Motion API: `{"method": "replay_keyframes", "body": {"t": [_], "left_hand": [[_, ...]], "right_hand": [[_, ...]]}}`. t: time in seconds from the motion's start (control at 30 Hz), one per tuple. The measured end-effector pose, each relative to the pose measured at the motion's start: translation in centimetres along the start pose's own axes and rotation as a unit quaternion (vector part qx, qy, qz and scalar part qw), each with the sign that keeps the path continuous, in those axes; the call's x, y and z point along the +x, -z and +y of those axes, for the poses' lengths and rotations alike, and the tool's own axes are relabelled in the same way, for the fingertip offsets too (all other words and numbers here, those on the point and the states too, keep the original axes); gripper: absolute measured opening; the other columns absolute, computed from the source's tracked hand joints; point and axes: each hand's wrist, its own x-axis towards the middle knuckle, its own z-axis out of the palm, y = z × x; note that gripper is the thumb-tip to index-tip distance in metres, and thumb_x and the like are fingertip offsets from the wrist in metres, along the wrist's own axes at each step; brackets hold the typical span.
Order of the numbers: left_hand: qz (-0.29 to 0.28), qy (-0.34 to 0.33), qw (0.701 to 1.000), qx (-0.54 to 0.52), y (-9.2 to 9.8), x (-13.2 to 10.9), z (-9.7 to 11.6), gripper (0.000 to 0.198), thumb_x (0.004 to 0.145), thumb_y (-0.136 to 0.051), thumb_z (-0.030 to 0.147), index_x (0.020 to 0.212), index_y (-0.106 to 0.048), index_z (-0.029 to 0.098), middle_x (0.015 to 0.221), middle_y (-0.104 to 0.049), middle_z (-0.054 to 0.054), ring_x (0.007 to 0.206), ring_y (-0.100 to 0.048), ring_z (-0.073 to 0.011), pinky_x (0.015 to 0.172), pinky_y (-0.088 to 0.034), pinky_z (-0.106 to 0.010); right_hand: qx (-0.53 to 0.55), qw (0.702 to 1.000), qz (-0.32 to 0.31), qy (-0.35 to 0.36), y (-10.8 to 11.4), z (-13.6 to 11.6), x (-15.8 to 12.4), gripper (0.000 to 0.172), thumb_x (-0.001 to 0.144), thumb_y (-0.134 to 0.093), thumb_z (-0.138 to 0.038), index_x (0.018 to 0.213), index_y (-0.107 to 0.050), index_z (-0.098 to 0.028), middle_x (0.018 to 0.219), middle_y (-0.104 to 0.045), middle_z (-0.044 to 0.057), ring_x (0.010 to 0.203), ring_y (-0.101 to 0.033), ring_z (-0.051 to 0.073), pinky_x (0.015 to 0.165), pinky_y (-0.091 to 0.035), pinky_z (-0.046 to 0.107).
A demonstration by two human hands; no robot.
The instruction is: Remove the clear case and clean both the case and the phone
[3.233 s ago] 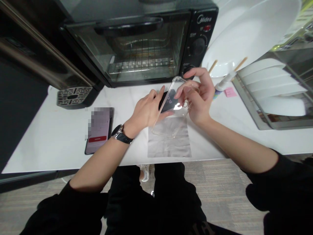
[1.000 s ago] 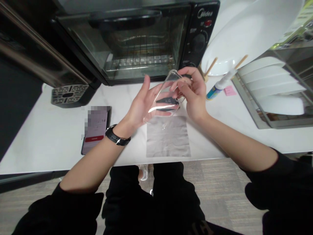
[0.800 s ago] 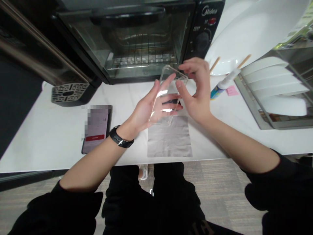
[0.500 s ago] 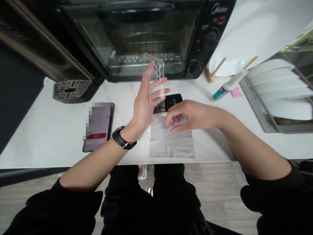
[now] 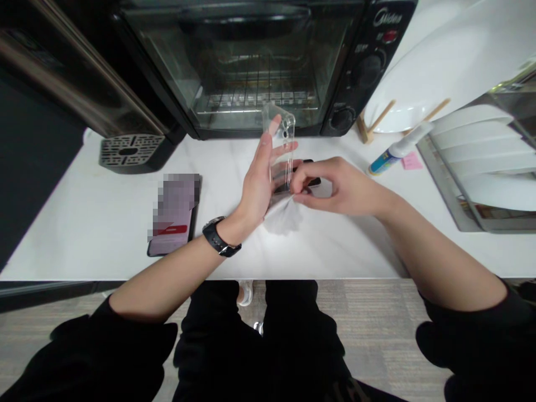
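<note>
- The only readable writing is the brand "Midea", in pale letters at the top of the control panel of the black toaster oven [image 5: 268, 61]; a red light and two round knobs sit below it.
- The screen of the second phone [image 5: 175, 214], lying flat on the white counter [image 5: 104, 234] to the left, is blurred out apart from a red bar low down, so nothing there can be read.
- The clear phone case [image 5: 281, 146] is transparent and glossy, with rounded corners and small round camera cut-outs near its top; it stands nearly upright above the counter, in front of the oven door.
- The left hand [image 5: 259, 184] holds the case from behind, palm open and fingers stretched up along its back, the thumb at its edge; a black watch [image 5: 220, 241] is on that wrist.
- The right hand [image 5: 335, 187] pinches the grey cloth [image 5: 283, 215] between thumb and fingertips, gathering it up from the counter right at the lower end of the case.
- A dark phone [image 5: 307, 176] lies on the counter just behind the two hands, mostly hidden by them.
- The dish rack [image 5: 444, 184] at the right holds white plates [image 5: 481, 156] standing on edge.
- A large white plate [image 5: 439, 61] leans on wooden pegs beside the oven.
- A small spray bottle [image 5: 396, 151] lies on its side near a pink note [image 5: 411, 161].
</note>
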Motion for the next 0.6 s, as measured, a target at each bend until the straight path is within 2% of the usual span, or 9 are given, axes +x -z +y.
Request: {"method": "replay_keyframes", "body": {"t": [0.13, 0.23, 0.3, 0.37, 0.43, 0.53, 0.6], "left_hand": [[-0.033, 0.05, 0.994, -0.091, -0.8, -0.1, 0.3, 0.057, 0.106, -0.035, 0.056, 0.158, -0.04, 0.033, 0.132, -0.071, -0.004, 0.131, -0.065, -0.0283, 0.113, -0.052, -0.046], [-0.066, 0.083, 0.985, -0.137, -1.3, -0.1, 0.0, 0.05, 0.106, -0.038, 0.05, 0.147, -0.053, 0.027, 0.135, -0.07, -0.005, 0.139, -0.059, -0.0293, 0.112, -0.053, -0.046], [-0.09, 0.13, 0.976, -0.152, -1.5, -0.2, -0.2, 0.046, 0.106, -0.039, 0.048, 0.139, -0.06, 0.022, 0.132, -0.072, -0.008, 0.135, -0.061, -0.0315, 0.107, -0.057, -0.049], [-0.095, 0.163, 0.969, -0.162, -1.4, -0.3, -0.5, 0.046, 0.106, -0.039, 0.047, 0.133, -0.063, 0.02, 0.128, -0.073, -0.009, 0.13, -0.065, -0.0316, 0.101, -0.06, -0.048], [-0.081, 0.158, 0.968, -0.175, -1.1, -0.2, -0.5, 0.046, 0.106, -0.038, 0.046, 0.133, -0.063, 0.02, 0.129, -0.072, -0.007, 0.127, -0.066, -0.0291, 0.098, -0.062, -0.043], [-0.05, 0.124, 0.975, -0.177, -0.6, 0.0, -0.4, 0.047, 0.106, -0.038, 0.047, 0.142, -0.057, 0.024, 0.138, -0.067, -0.003, 0.125, -0.066, -0.0247, 0.094, -0.062, -0.035], [-0.042, 0.124, 0.977, -0.168, -0.3, 0.1, -0.4, 0.05, 0.105, -0.037, 0.049, 0.148, -0.052, 0.028, 0.139, -0.065, -0.003, 0.121, -0.068, -0.0237, 0.091, -0.061, -0.033]], "right_hand": [[-0.029, 0.974, 0.223, -0.002, 0.3, 0.8, 0.1, 0.008, 0.093, -0.07, -0.029, 0.092, -0.065, -0.022, 0.083, -0.059, 0.0, 0.076, -0.057, 0.013, 0.066, -0.049, 0.027], [-0.131, 0.938, 0.319, 0.018, 0.2, 1.5, 0.1, 0.007, 0.092, -0.07, -0.027, 0.098, -0.068, -0.025, 0.09, -0.062, 0.003, 0.08, -0.06, 0.016, 0.068, -0.052, 0.03], [-0.185, 0.928, 0.321, 0.035, 0.0, 1.6, 0.1, 0.007, 0.094, -0.067, -0.027, 0.101, -0.068, -0.026, 0.094, -0.066, 0.005, 0.084, -0.063, 0.018, 0.073, -0.055, 0.034], [-0.205, 0.934, 0.288, 0.052, -0.5, 1.5, 0.1, 0.009, 0.096, -0.065, -0.03, 0.104, -0.068, -0.026, 0.096, -0.07, 0.004, 0.087, -0.066, 0.019, 0.078, -0.056, 0.036], [-0.197, 0.948, 0.236, 0.085, -1.0, 1.5, 0.1, 0.017, 0.096, -0.066, -0.036, 0.109, -0.068, -0.025, 0.103, -0.074, 0.005, 0.097, -0.07, 0.021, 0.089, -0.058, 0.04], [-0.187, 0.959, 0.161, 0.14, -1.6, 1.9, 0.3, 0.043, 0.09, -0.073, -0.052, 0.121, -0.068, -0.022, 0.125, -0.073, 0.009, 0.12, -0.067, 0.026, 0.106, -0.054, 0.046], [-0.198, 0.956, 0.154, 0.154, -1.8, 2.4, 0.4, 0.045, 0.089, -0.073, -0.052, 0.123, -0.069, -0.023, 0.131, -0.071, 0.009, 0.124, -0.066, 0.026, 0.107, -0.054, 0.047]]}}
